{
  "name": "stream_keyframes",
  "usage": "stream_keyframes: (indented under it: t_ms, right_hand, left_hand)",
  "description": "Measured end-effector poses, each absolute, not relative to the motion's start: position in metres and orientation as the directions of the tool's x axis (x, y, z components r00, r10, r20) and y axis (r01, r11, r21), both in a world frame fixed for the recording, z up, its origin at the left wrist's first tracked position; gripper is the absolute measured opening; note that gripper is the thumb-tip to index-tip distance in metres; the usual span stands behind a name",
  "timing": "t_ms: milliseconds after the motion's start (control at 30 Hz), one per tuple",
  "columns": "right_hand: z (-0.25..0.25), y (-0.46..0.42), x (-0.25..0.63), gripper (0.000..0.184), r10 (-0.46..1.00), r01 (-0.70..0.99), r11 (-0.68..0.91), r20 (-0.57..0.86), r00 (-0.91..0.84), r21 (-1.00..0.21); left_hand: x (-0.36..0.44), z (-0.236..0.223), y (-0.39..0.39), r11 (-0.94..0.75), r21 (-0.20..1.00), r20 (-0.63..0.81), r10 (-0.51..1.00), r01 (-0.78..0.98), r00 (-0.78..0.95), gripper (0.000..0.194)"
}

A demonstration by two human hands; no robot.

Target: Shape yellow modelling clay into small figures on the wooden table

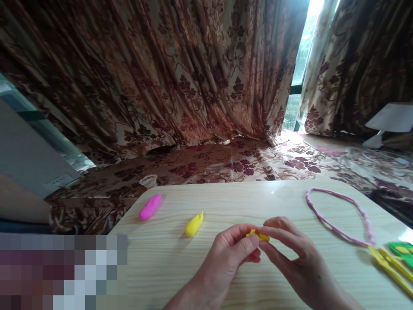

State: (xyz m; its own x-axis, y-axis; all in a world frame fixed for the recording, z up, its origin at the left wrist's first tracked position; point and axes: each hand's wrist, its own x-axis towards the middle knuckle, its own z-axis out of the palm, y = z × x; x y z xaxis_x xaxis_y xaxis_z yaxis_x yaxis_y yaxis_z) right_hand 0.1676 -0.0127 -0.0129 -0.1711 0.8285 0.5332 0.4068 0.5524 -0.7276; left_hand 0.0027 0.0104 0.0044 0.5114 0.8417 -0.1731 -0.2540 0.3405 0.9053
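Between both hands, above the table, is a small piece of yellow modelling clay (263,237), mostly covered by fingers. My left hand (232,247) pinches it between thumb and fingers. From the other side, my right hand (292,243) grips its right end with thumb and fingertips. Left of my hands, a yellow clay lump (194,225) with a thin tip lies on the table. Farther left lies a pink clay roll (150,207). A thin pale-pink twisted clay loop (338,230) rests to the right of my right hand.
Yellow plastic scissors or a similar tool (392,269) and a green piece with yellow spots (402,252) lie at the right edge of the wooden table (180,275). A clear cup (148,181) stands behind it. A white lamp (389,118) is at far right, near patterned curtains (193,73).
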Motion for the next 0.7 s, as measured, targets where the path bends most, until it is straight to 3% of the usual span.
stream_keyframes:
  t_ms: [167,333,433,533,600,700]
  right_hand:
    - [-0.013,-0.013,0.167,0.024,0.896,0.38,0.438,0.428,-0.114,-0.815]
    - [-0.025,-0.004,0.168,0.039,0.947,0.411,0.243,0.306,0.095,-0.879]
    - [-0.034,-0.001,0.171,0.044,0.936,0.482,0.236,0.331,0.12,-0.844]
    - [-0.036,-0.008,0.163,0.049,0.883,0.629,0.333,0.466,0.053,-0.702]
    - [-0.03,-0.016,0.149,0.056,0.809,0.691,0.49,0.572,-0.134,-0.532]
    - [-0.015,-0.018,0.125,0.067,0.664,0.635,0.708,0.599,-0.448,-0.31]
  left_hand:
    - [0.007,0.0,0.01,0.362,0.879,-0.197,0.868,-0.311,0.456,0.018]
    - [0.027,-0.004,-0.005,0.287,0.928,-0.129,0.846,-0.239,0.517,0.023]
    - [0.039,-0.005,-0.015,0.357,0.848,-0.112,0.843,-0.392,0.526,0.029]
    - [0.042,-0.001,-0.016,0.502,0.603,-0.101,0.819,-0.62,0.565,0.042]
    - [0.039,0.002,-0.011,0.553,0.471,-0.088,0.805,-0.687,0.587,0.046]
    - [0.031,0.003,-0.005,0.521,0.422,-0.076,0.835,-0.742,0.544,0.043]
